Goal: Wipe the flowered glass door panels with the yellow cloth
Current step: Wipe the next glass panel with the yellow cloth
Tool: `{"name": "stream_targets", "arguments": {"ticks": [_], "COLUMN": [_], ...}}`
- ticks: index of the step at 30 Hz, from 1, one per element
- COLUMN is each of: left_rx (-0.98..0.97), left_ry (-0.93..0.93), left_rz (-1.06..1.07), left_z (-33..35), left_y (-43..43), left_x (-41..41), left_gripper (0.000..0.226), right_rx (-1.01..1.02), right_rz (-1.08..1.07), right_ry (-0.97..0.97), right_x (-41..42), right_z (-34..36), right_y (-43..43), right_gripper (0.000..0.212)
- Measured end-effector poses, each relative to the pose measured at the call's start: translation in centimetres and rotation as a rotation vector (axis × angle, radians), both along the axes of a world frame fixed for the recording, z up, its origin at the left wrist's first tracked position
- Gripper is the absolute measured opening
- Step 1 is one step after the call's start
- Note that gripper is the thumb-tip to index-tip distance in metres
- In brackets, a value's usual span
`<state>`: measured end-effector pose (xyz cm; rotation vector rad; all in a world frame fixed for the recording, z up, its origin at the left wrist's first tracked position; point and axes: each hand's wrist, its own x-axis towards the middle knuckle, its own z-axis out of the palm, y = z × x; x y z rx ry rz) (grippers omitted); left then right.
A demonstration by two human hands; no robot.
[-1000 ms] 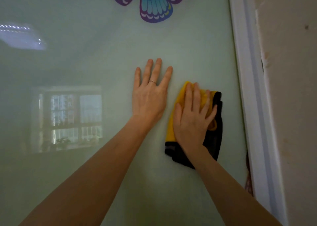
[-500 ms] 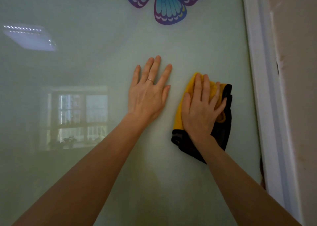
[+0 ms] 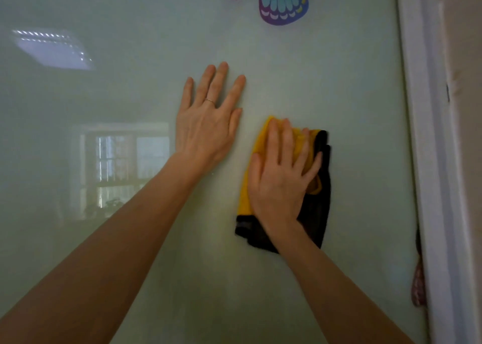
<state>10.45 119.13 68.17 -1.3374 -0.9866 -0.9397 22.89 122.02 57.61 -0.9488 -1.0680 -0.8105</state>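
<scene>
On the pale green glass door panel [image 3: 326, 69], both hands are lying flat against the surface. The left hand [image 3: 206, 132] is pressing the bare glass with its fingers [image 3: 221, 82] spread and extended, grasping nothing; a thin ring [image 3: 209, 101] is showing on one finger. Just beside it, to the right and slightly lower, the right hand [image 3: 279, 179] is bearing palm-down on the yellow cloth [image 3: 254, 187], fingers stretched out over the fabric and pinning it to the glass rather than curling around it. The cloth is folded, its yellow face lying under and to the left of the hand, with a dark layer showing along its right and lower edges. It is sitting in the right half of the panel, near but apart from the white door frame [image 3: 427, 161]. A blue and purple butterfly decal [image 3: 283, 1] is sitting above the cloth at the top edge of the view. A window reflection [image 3: 125, 166] and a ceiling light reflection [image 3: 52, 50] are showing in the left part of the glass.
</scene>
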Motion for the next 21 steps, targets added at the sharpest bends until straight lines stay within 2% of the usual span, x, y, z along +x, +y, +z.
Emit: {"name": "stream_targets", "arguments": {"ticks": [3,6,8,12,14,18,20,21], "left_rx": [-0.021,-0.011,-0.002,0.001,-0.006,-0.022,-0.012,-0.009], "left_ry": [-0.005,0.001,0.022,0.026,0.018,0.032,0.032,0.029], "left_rz": [0.004,0.007,0.004,0.006,0.011,0.006,-0.008,-0.017], "left_z": [-0.3,-0.8,-1.0,-1.0,-1.0,-1.1,-1.1,-1.0], "left_y": [-0.6,-1.0,-1.2,-1.2,-1.3,-1.4,-1.3,-1.3], "left_x": [-0.9,-2.8,-3.7,-3.8,-3.7,-3.8,-3.8,-3.8], "left_gripper": [0.057,0.056,0.055,0.057,0.058,0.058,0.057,0.057], "right_rx": [-0.022,0.009,0.002,-0.054,-0.056,-0.008,0.014,0.014], "right_rz": [0.006,0.013,0.005,0.026,0.036,0.038,0.041,0.023], "right_ry": [-0.274,-0.399,-0.34,0.005,-0.059,-0.412,-0.438,-0.386], "right_x": [-2.2,-0.9,0.0,-3.4,-5.6,-5.2,-3.7,-3.0], "right_z": [-3.5,-4.2,-3.9,-3.6,-4.2,-6.0,-5.5,-5.0], "right_y": [-1.4,-1.3,-0.8,-1.6,-2.6,-2.9,-2.3,-1.7], "right_gripper": [0.06,0.059,0.059,0.059,0.059,0.058,0.058,0.058]}}
